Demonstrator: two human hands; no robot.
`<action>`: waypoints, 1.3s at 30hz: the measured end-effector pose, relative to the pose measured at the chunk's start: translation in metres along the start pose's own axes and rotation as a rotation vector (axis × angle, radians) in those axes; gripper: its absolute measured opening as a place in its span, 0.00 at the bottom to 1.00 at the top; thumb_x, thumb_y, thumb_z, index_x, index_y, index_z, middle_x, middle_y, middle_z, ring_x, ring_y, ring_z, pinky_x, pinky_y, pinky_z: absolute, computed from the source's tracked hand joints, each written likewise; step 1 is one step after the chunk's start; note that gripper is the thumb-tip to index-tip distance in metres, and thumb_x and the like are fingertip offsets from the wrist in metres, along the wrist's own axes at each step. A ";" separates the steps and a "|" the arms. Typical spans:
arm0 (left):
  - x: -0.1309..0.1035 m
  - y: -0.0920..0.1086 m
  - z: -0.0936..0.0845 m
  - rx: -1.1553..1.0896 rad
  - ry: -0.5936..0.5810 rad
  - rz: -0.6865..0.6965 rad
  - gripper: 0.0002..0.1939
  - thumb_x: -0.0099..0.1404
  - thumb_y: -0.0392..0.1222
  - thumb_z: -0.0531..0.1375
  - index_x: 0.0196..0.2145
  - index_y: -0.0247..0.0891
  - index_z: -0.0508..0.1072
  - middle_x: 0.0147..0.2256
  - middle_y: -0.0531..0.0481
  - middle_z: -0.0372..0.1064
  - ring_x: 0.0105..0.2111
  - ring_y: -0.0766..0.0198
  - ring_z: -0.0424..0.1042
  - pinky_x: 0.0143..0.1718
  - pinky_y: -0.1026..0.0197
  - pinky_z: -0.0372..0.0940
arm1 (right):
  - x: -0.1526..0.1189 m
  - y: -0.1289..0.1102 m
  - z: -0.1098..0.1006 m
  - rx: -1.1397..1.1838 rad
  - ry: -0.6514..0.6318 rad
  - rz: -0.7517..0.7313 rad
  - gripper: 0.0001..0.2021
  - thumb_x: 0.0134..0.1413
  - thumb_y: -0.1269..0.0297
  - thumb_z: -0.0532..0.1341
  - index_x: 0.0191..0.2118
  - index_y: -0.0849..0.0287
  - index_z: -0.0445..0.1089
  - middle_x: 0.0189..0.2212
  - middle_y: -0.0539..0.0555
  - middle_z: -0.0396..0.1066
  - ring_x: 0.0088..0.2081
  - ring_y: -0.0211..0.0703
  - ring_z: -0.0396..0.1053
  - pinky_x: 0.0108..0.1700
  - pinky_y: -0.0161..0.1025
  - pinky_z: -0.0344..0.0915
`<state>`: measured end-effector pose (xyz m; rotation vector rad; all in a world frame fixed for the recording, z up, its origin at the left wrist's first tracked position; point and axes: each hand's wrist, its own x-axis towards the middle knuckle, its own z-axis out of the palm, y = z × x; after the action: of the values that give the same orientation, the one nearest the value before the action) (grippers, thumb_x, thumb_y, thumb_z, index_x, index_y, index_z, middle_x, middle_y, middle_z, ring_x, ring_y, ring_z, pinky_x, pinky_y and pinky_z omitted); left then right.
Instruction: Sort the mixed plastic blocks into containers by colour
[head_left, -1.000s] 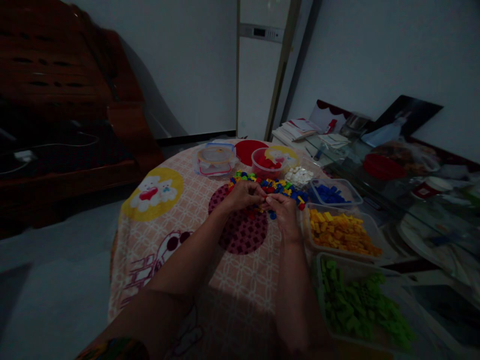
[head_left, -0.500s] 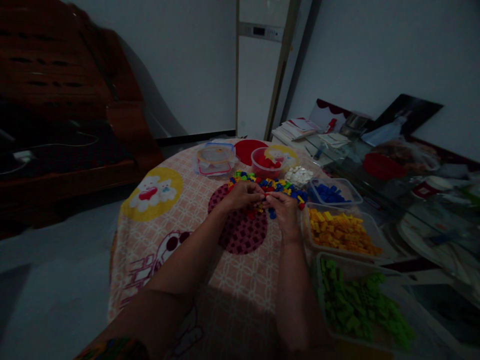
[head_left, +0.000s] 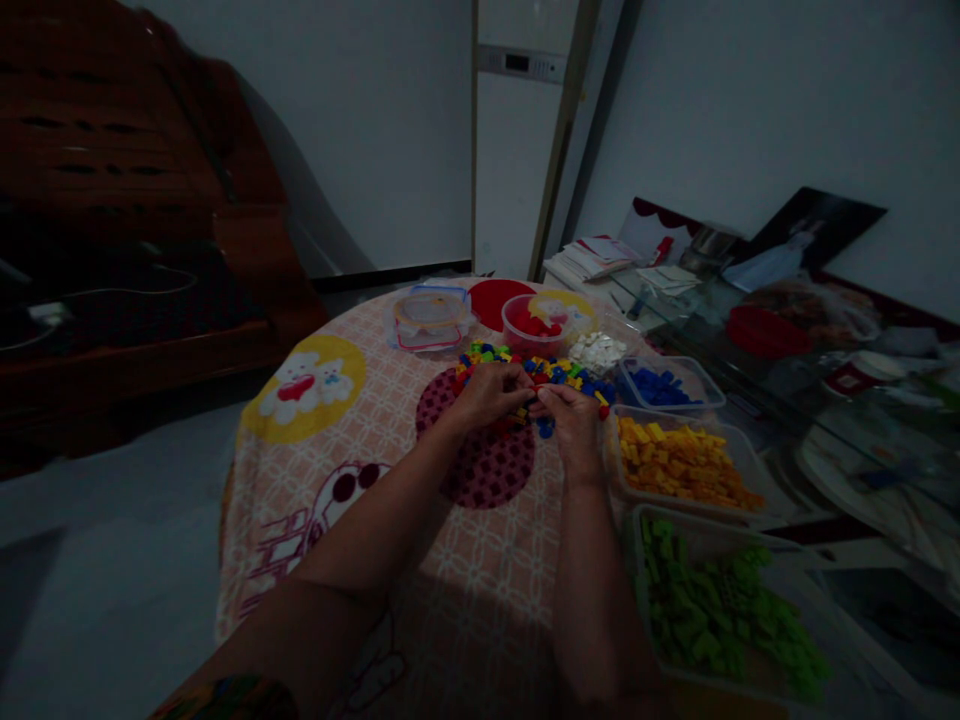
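My left hand (head_left: 495, 392) and my right hand (head_left: 568, 412) meet over the table, fingertips pinched close together. Between them is a small red building block (head_left: 535, 388), mostly covered by the fingers. Behind and beneath the hands lies a pile of mixed building blocks (head_left: 577, 374) in red, yellow, blue and green. The pile reaches onto the dark red round patch (head_left: 487, 475) of the tablecloth. To the right of my right hand stand the tub of yellow blocks (head_left: 679, 465) and the tub of blue blocks (head_left: 660, 387).
Green blocks (head_left: 720, 600) fill a tub at the near right. A round tub (head_left: 525, 335) with red blocks, white blocks (head_left: 598, 351) and lidded containers (head_left: 429, 318) stand at the back. A cluttered glass-topped table (head_left: 750, 350) borders the right side.
Both hands have shifted very slightly to the right, still pinched together at the red block. The tubs and the pile look the same.
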<state>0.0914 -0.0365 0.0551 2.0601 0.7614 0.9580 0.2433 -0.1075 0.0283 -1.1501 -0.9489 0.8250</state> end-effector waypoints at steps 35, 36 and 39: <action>0.000 -0.004 -0.004 -0.586 -0.162 -0.469 0.11 0.57 0.43 0.68 0.26 0.33 0.74 0.21 0.52 0.72 0.19 0.71 0.69 0.23 0.69 0.65 | 0.001 -0.002 0.004 -0.060 -0.073 -0.005 0.14 0.44 0.51 0.69 0.32 0.57 0.76 0.21 0.49 0.75 0.22 0.41 0.73 0.29 0.38 0.73; 0.000 -0.005 -0.004 -0.598 -0.163 -0.472 0.12 0.58 0.44 0.68 0.27 0.32 0.74 0.22 0.51 0.73 0.19 0.71 0.69 0.24 0.69 0.66 | 0.000 -0.002 0.004 -0.062 -0.075 -0.009 0.14 0.44 0.51 0.69 0.32 0.57 0.76 0.21 0.49 0.75 0.22 0.41 0.73 0.29 0.39 0.73; 0.000 -0.008 -0.004 -0.601 -0.166 -0.468 0.13 0.58 0.46 0.69 0.28 0.32 0.74 0.23 0.51 0.73 0.20 0.71 0.69 0.24 0.69 0.65 | 0.000 -0.001 0.004 -0.057 -0.072 -0.008 0.14 0.45 0.52 0.69 0.32 0.57 0.76 0.22 0.49 0.75 0.23 0.41 0.73 0.29 0.39 0.73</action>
<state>0.0866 -0.0306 0.0504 1.3394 0.7138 0.6353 0.2398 -0.1060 0.0303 -1.1717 -1.0411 0.8420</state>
